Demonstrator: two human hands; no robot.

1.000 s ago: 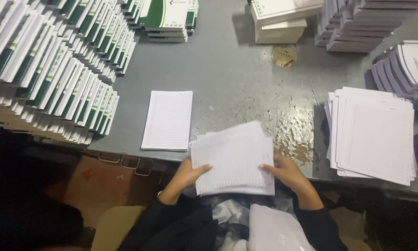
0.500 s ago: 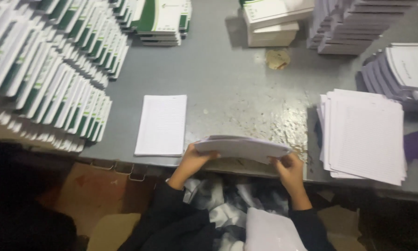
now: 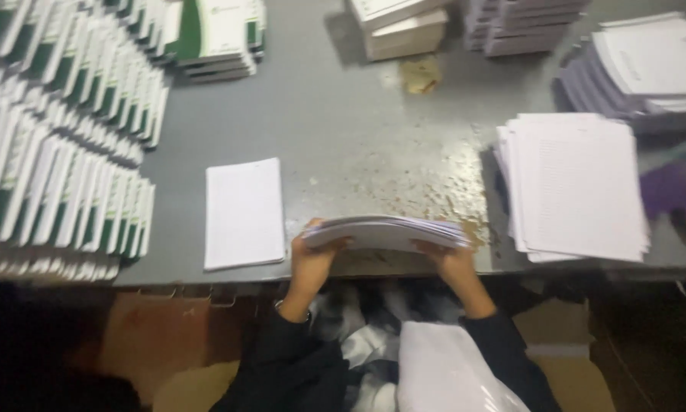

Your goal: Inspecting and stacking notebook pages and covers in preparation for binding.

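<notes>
A grey table holds printed stock only; no signs or screens are visible. Along the left edge, green-and-white booklets [image 3: 61, 152] lie overlapped in long slanting rows. Another short pile with green-and-white covers [image 3: 217, 38] sits at the top, left of centre. Two pale cardboard boxes [image 3: 404, 27], rectangular and stacked, stand at the top centre. Below the table edge, a white plastic-wrapped bundle [image 3: 442, 370] rests near the person's lap.
</notes>
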